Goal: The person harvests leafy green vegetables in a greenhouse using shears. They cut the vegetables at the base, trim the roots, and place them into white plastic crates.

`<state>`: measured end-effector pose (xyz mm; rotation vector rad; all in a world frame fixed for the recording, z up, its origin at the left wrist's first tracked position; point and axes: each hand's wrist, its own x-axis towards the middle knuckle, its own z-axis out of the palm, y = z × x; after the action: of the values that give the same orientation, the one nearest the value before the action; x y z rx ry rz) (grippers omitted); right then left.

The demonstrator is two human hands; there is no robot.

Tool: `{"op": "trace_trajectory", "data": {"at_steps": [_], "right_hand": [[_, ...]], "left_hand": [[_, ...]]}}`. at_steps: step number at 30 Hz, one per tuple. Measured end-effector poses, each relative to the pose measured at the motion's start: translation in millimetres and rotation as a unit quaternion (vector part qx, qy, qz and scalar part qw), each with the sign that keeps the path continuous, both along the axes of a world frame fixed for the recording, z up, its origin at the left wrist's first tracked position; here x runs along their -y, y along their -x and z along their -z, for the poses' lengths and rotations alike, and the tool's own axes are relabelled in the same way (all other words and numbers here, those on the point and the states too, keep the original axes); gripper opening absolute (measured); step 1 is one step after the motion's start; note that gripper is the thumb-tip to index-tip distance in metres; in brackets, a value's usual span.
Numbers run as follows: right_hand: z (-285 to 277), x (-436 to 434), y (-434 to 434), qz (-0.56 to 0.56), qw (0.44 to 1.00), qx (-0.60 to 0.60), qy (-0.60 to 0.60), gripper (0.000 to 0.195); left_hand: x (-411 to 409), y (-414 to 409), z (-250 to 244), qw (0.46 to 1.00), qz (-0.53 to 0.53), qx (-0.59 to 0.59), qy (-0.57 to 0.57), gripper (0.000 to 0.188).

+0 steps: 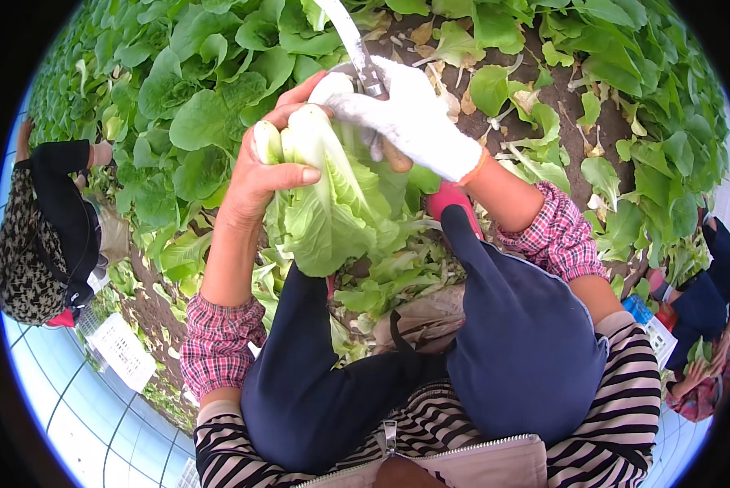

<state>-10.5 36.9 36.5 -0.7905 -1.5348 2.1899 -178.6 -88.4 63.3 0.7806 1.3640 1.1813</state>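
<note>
My bare left hand (255,161) grips several small heads of pale green leafy vegetable (322,201) by their white bases, leaves hanging down toward me. In a white glove, my right hand (401,113) holds a sickle by its wooden handle (396,157). The sickle's curved metal blade (351,38) points up and away, its lower end beside the white stem bases. My gloved fingers are against the bases too; whether the blade touches them cannot be told. Trimmed leaves (401,274) lie on the ground between my legs.
Dense leafy plants (200,116) grow ahead and on both sides. Bare soil (575,122) with yellowed leaves lies ahead right. One person (47,226) crouches at far left by a crate with a white printed sheet (122,352); another person (715,280) is at far right.
</note>
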Motion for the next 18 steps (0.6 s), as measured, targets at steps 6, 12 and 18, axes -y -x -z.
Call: {"op": "trace_trajectory", "data": {"at_steps": [6,12,18], "right_hand": [[28,-23,-11,0.033,0.858,0.14,-0.493,0.031],[55,16,4,0.018,0.806,0.037,-0.59,0.028],[72,26,23,0.018,0.805,0.075,-0.588,0.029]], "left_hand": [[40,3,25,0.948,-0.122,0.288,0.052,0.08],[43,-2,32,0.925,-0.152,0.348,0.02,0.088],[51,-5,40,0.913,-0.151,0.379,0.007,0.08]]}}
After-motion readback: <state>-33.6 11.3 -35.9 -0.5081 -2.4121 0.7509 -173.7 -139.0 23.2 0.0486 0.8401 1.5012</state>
